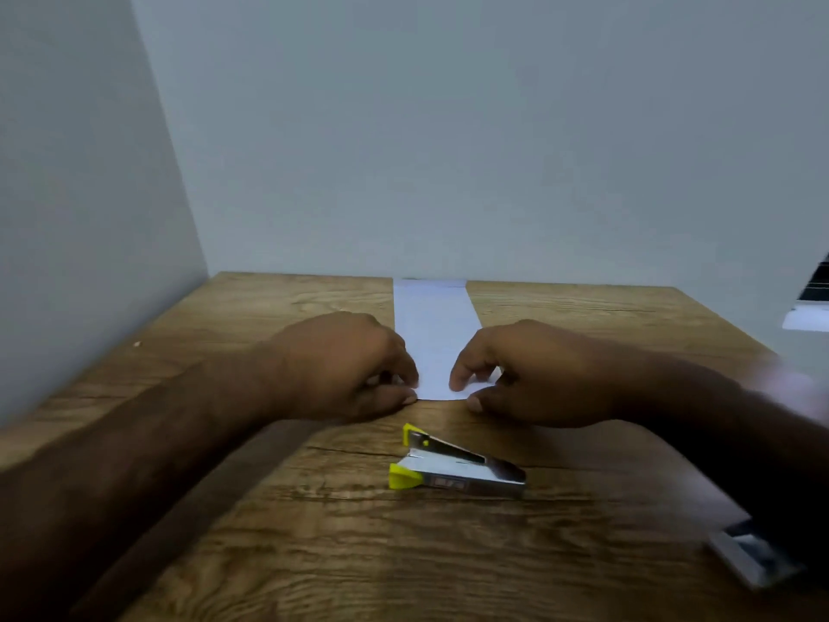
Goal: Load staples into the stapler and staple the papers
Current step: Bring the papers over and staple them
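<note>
White papers (pixel 433 334) lie in a long strip on the wooden table (pixel 314 531), running from the far edge toward me. My left hand (pixel 345 368) pinches the near left corner of the papers with fingers and thumb. At the near right corner, my right hand (pixel 529 374) does the same. A small metal stapler (pixel 453 464) with yellow ends lies on the table just in front of both hands, untouched, its arms spread in a narrow V.
A small box-like object (pixel 753 554), blurred, sits at the table's near right edge under my right forearm. A white device (pixel 812 303) is at the far right edge. Grey walls close off the left and back.
</note>
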Tool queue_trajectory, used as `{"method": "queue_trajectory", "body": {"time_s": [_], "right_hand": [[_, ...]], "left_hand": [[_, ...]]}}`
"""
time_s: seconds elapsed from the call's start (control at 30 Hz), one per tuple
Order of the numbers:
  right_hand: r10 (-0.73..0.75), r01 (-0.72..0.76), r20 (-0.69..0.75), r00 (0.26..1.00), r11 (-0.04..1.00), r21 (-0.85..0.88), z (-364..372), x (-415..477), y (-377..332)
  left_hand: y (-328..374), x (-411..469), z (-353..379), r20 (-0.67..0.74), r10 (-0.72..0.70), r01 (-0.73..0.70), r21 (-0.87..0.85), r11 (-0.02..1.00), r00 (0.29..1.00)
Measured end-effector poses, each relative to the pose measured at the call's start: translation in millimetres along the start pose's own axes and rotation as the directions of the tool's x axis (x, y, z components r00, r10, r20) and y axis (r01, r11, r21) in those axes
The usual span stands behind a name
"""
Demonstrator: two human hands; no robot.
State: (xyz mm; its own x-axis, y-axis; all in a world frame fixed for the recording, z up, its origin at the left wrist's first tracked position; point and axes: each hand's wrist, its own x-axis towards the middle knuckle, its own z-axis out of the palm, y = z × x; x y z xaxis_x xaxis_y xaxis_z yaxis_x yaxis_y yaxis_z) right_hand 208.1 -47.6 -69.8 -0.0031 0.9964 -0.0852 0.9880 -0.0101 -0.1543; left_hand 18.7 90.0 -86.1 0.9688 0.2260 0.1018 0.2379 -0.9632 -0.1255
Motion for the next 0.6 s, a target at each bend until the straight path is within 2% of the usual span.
{"method": "queue_trajectory", "body": {"time_s": [0.13,0.23,0.3,0.37,0.47,0.6], "right_hand": [[-0.003,0.003,0.004,1.000,0.999,-0.035,-2.4,-5.4,-23.5],[0.016,-0.015,-0.080,0.997,1.000,0.010,-6.9,-22.1,-40.3],[0.080,-0.080,-0.022,0.997,0.997,0.016,-8.3,-34.8,-51.0],[0.139,-0.136,0.035,0.990,0.989,-0.064,-0.5,-43.2,-58.5],[0.118,-0.117,0.006,0.993,0.987,-0.111,18.3,-44.4,-57.7],[0.138,-0.138,-0.025,0.990,0.990,-0.026,16.2,-46.8,-59.7]], "left_hand": [[4.5,-23.6,11.7,-0.091,0.103,-0.089,0.144,0.986,0.991],[4.2,-24.9,14.0,-0.136,0.069,-0.056,0.099,0.993,0.988],[6.8,-21.2,17.0,-0.170,0.025,-0.005,0.117,0.993,0.985],[9.9,-15.9,19.0,-0.159,-0.020,0.040,0.119,0.992,0.987],[8.1,-11.0,20.1,-0.168,-0.049,0.055,0.030,0.998,0.985],[5.1,-18.9,24.9,-0.280,-0.105,0.030,-0.257,0.966,0.954]]}}
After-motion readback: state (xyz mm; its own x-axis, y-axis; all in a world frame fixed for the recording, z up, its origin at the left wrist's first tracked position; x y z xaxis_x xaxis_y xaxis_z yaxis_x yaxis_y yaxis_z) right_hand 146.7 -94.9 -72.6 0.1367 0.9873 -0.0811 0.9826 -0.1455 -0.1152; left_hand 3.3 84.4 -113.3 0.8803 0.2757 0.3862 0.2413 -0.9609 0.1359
